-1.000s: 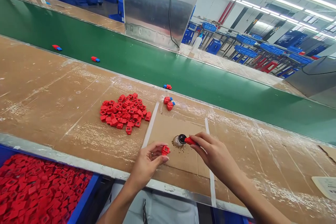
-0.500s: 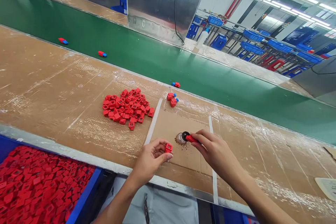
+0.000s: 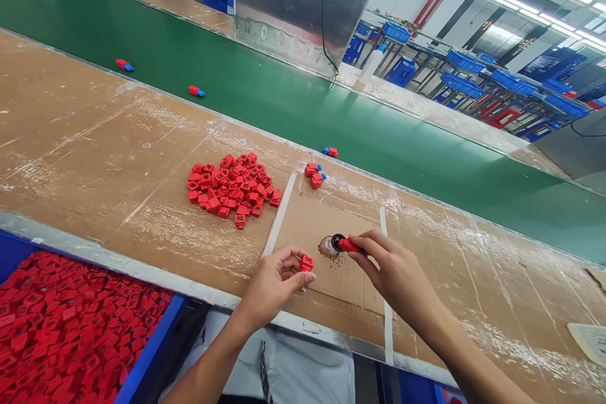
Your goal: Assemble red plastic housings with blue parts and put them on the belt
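Observation:
My left hand (image 3: 279,274) holds a small hollow red plastic block (image 3: 307,263) between thumb and fingertips, its square opening facing up. To its right, my right hand (image 3: 391,262) pinches a red plastic piece (image 3: 349,245), mostly covered by the fingers. The tip of that piece meets the black round mouth (image 3: 338,242) of a small clear jar (image 3: 326,246); whether it is inside cannot be made out. The jar rests on a cardboard sheet (image 3: 348,287) with dark specks around it. Two red pieces with blue ends (image 3: 315,177) lie just beyond the sheet.
A pile of red blocks (image 3: 231,186) lies on the table left of the sheet. At lower left, a blue bin (image 3: 154,347) is full of red blocks. Several red-and-blue pieces (image 3: 196,91) ride on the green belt (image 3: 265,101). A metal panel (image 3: 303,9) stands behind it.
The red-and-blue pieces on the belt have moved slightly to the right. The view has shifted a little; both hands keep their grips and nearly the same positions.

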The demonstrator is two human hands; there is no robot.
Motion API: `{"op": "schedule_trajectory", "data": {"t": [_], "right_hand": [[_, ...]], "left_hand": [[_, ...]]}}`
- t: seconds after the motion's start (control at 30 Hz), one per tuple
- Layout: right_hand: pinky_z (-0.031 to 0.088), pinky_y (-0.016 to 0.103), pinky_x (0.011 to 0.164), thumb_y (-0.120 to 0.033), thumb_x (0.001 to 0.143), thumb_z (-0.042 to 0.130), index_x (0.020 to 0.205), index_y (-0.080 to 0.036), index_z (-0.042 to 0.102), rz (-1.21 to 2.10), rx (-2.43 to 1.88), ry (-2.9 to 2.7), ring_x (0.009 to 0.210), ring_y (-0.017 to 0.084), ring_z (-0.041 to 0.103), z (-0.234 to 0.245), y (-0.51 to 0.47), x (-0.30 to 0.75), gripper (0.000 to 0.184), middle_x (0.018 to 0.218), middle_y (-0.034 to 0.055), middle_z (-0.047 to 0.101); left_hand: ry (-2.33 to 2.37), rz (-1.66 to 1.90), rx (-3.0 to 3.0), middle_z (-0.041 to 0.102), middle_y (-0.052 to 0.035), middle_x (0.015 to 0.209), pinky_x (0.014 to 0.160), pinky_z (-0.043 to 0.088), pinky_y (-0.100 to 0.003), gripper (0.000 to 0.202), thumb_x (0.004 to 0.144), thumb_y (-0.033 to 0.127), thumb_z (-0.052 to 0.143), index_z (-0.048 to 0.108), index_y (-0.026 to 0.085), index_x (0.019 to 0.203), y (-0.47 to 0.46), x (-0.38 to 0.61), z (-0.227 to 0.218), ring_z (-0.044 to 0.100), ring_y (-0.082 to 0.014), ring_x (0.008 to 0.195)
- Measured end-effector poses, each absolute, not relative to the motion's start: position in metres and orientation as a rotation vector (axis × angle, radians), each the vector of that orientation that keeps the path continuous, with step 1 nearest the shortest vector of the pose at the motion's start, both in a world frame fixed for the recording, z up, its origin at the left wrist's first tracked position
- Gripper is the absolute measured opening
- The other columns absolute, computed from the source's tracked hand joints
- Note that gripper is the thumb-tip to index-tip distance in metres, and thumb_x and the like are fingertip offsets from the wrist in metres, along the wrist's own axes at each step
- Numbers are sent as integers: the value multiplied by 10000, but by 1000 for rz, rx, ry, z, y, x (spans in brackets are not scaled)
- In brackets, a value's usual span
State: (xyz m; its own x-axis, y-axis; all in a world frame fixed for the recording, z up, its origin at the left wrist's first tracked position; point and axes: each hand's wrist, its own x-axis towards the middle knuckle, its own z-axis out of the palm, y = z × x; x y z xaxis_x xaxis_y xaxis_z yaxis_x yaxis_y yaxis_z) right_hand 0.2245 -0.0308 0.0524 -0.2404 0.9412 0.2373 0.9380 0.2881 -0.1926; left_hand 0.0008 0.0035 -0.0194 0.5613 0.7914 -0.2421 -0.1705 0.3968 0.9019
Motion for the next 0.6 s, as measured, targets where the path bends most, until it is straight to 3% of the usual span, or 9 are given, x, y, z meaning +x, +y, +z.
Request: {"op": "schedule_trajectory", "data": {"t": [0.6], "right_hand": [[477, 283, 551, -406, 1052, 339, 987, -167, 650, -40, -1726, -2297, 654, 175, 637, 51, -32, 222, 397, 848, 76, 646]], "left_hand": [[755, 683, 988, 623, 23, 753, 649, 484, -223, 273, 797, 326, 733, 600, 184, 989, 3, 0, -19, 615, -126, 704]]}}
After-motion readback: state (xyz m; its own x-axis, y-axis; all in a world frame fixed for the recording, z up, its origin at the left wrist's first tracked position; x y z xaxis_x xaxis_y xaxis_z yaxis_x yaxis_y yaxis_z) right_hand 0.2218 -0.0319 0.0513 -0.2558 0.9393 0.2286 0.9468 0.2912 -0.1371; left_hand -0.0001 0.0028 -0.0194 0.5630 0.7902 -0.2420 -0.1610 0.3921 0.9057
